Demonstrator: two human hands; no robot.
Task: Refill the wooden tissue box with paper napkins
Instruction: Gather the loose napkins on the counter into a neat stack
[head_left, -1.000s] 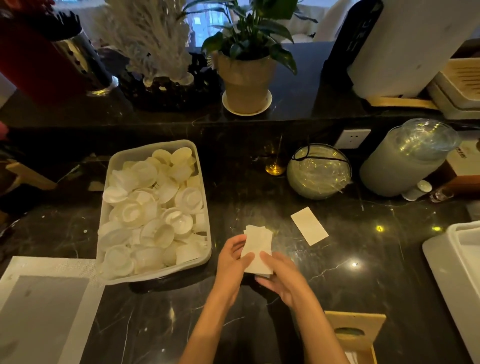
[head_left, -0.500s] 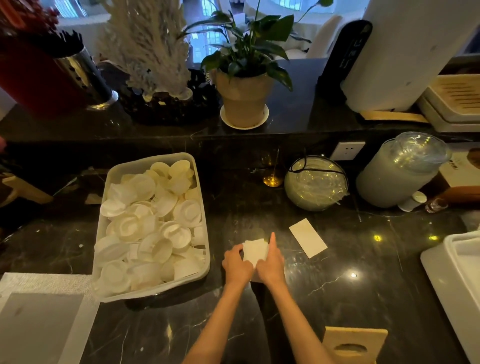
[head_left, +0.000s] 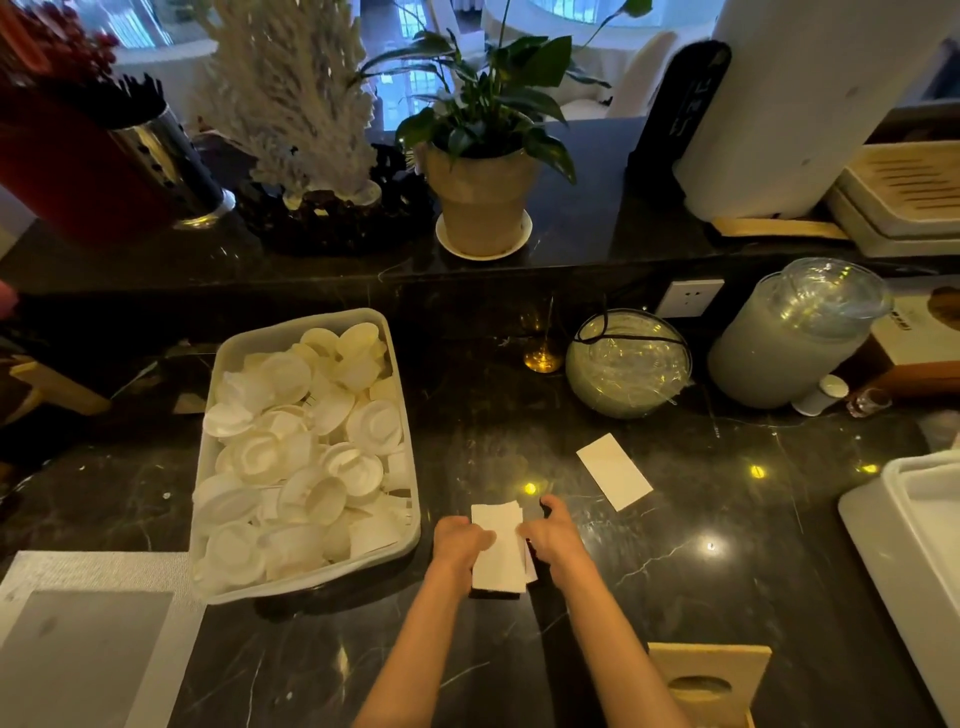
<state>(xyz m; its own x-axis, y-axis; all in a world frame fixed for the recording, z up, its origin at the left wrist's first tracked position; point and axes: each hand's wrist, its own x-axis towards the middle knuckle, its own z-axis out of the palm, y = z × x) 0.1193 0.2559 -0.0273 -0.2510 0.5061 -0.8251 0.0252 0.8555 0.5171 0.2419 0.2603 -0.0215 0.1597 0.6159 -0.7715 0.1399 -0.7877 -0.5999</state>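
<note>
White napkin stack (head_left: 497, 552) lies flat on black marble counter (head_left: 727, 597), mid-counter toward near edge, long axis running away from person. Left hand (head_left: 460, 540) presses left long edge, right hand (head_left: 553, 535) right long edge; fingers curled against paper, squaring it, not lifting. Wooden tissue box (head_left: 709, 675) sits at near edge, right of stack, nearer right hand. Loose card (head_left: 614, 471) beyond, apart.

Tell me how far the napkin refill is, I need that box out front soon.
Nothing is loaded yet. Both hands, left and right, are squaring a napkin stack on the counter. Still left: putting it into the wooden box near the right arm; one napkin lies apart.
</note>
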